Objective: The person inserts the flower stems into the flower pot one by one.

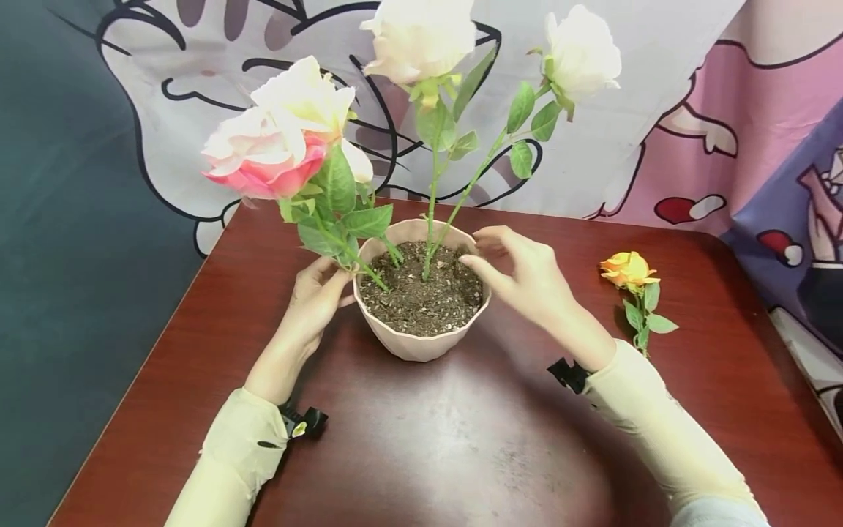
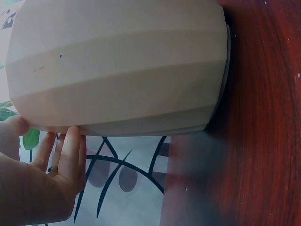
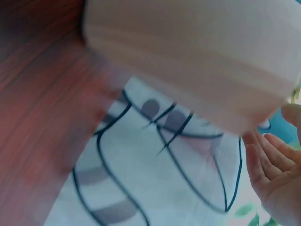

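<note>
A pale pink faceted flower pot (image 1: 421, 347) full of dark soil (image 1: 428, 300) stands on the table. My left hand (image 1: 315, 296) is at its left side, fingers against the outer wall and thumb at the rim, pinching it. On the right, my right hand (image 1: 527, 274) is spread at the rim, thumb over the inner edge and fingers outside; contact is unclear. Artificial roses stand in the soil: a pink-edged rose (image 1: 263, 154) leaning left, a tall white rose (image 1: 421, 40) and a white rose (image 1: 582, 55) leaning right. The pot wall (image 2: 117, 70) fills much of the left wrist view.
A yellow-orange rose (image 1: 628, 271) with a short leafy stem lies on the dark red wooden table (image 1: 421, 454), right of the pot. A cartoon-printed cloth (image 1: 593, 161) hangs directly behind the table. Both wrists carry small black camera mounts.
</note>
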The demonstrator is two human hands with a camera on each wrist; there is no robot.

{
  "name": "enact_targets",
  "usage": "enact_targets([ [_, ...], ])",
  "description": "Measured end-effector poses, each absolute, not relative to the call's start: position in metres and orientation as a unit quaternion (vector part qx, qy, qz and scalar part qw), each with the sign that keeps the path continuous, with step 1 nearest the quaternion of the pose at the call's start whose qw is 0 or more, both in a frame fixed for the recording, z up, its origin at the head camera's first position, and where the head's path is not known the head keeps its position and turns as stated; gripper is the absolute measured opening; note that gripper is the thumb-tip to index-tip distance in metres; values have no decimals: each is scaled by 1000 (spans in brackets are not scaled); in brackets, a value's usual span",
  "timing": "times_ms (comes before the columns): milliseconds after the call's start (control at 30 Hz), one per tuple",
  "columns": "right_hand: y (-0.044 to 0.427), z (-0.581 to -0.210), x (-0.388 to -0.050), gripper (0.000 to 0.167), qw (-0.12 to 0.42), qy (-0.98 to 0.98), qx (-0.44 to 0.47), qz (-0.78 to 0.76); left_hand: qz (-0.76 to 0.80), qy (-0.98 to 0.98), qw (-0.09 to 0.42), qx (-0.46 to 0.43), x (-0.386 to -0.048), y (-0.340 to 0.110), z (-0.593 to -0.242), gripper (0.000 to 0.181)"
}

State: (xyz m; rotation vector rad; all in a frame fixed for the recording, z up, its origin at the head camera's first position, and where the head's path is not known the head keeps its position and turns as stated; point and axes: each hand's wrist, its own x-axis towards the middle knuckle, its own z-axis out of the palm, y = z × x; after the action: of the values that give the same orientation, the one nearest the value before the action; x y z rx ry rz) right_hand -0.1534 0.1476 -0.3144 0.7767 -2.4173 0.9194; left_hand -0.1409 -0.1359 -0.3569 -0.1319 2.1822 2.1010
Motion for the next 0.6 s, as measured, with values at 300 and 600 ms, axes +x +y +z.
enact_targets([
  [300,190,-318,-132,36,269,-884,237,299,688,723,56,-45,-140,-141,-358,36],
  [600,233,-321,-118,39,225,-905,189,308,690,721,60,-37,-141,-140,-357,36],
])
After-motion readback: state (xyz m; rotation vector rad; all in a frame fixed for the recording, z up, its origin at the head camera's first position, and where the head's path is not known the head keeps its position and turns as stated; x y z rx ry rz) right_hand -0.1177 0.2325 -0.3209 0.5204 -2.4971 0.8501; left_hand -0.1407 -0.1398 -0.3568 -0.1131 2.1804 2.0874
